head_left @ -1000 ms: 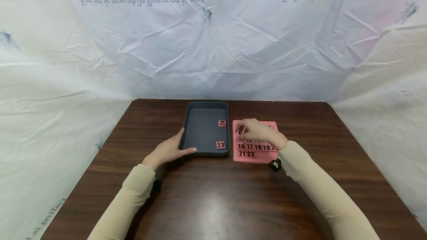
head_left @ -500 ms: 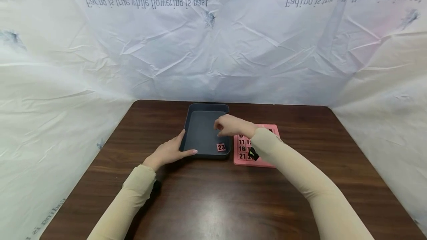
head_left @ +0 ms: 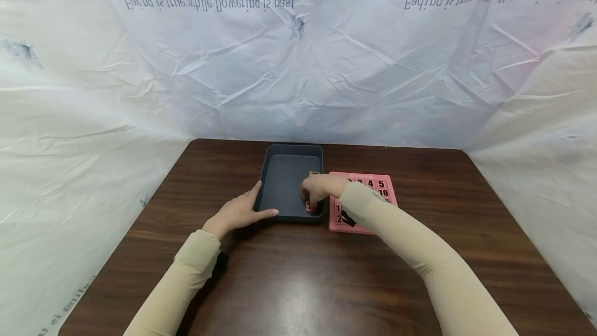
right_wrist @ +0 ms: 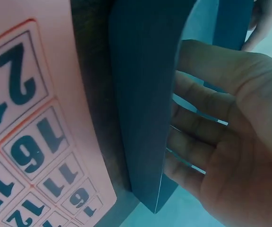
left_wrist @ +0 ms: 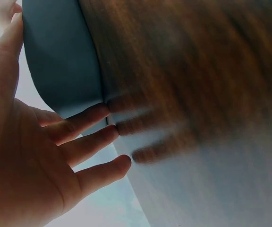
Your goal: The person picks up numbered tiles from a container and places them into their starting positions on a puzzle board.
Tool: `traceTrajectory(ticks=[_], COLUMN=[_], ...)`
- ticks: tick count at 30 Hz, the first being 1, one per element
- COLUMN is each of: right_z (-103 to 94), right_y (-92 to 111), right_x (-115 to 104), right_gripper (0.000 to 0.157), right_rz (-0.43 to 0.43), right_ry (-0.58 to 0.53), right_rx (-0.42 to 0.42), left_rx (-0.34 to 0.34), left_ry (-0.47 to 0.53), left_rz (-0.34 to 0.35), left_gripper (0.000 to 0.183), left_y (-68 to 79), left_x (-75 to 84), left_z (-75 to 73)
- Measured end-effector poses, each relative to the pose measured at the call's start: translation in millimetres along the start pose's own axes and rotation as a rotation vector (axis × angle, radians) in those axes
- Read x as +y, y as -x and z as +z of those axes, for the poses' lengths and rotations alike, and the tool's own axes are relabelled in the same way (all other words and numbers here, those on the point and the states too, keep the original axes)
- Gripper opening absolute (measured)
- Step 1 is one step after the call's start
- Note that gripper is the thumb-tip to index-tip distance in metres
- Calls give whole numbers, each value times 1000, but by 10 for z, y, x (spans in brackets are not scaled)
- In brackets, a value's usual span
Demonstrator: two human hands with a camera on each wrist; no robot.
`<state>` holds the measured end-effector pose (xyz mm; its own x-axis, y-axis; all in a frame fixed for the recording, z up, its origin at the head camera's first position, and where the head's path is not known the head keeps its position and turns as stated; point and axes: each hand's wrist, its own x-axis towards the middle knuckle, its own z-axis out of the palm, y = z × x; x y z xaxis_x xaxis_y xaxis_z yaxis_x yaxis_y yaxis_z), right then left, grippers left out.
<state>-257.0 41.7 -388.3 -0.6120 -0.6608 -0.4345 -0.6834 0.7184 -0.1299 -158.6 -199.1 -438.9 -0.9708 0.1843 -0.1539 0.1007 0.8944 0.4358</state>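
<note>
Spread fingers of my left hand [head_left: 237, 215] rest against the near left corner of the dark grey tray [head_left: 285, 178], thumb along its front rim; the left wrist view shows them straight. My right hand [head_left: 319, 188] reaches over the tray's right wall, fingertips down at a pink number tile [head_left: 310, 206] near the front right corner. The tray wall hides these fingertips in the right wrist view, so I cannot tell whether they pinch the tile. Another pink tile [head_left: 314, 173] shows just behind the hand. Right of the tray lies a pink number board [head_left: 368, 176], partly under my right forearm.
Everything lies on a dark brown wooden table [head_left: 280, 263]. White wrinkled sheeting [head_left: 242, 77] with printed lettering hangs behind and at both sides. A narrow strip of table separates tray and board.
My right hand has moved left from above the board into the tray, then nearer to me, down to the front tile. My left hand stays at the tray's corner.
</note>
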Motion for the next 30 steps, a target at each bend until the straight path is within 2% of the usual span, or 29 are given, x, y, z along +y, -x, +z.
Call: traceTrajectory(ticks=[5,12,16,23,26,30], right_z=[-44,-33,-21,-17,-3,11], right_y=[-88,-282,-348,-340,-343,-334], right_x=[-20,-71,-114,-154,-145,-113], right_gripper=[25,24,23,31,30,26], right_rz=[-20,-105,-133,-70,-44,-52], right_ry=[-16,-90,-110,-129,-125,-140], right_rx=[8,125,162,166,169,181], left_rx=[1,7,12,13,13,15], left_ry=[5,6,8,10,8,7], left_rz=[0,-3,1,-5,-7,-7], left_gripper=[119,117,117,117,117,117], left_y=[11,26,21,24,30,27], left_x=[17,33,32,36,41,37], left_z=[-19,-14,-1,9,7,17])
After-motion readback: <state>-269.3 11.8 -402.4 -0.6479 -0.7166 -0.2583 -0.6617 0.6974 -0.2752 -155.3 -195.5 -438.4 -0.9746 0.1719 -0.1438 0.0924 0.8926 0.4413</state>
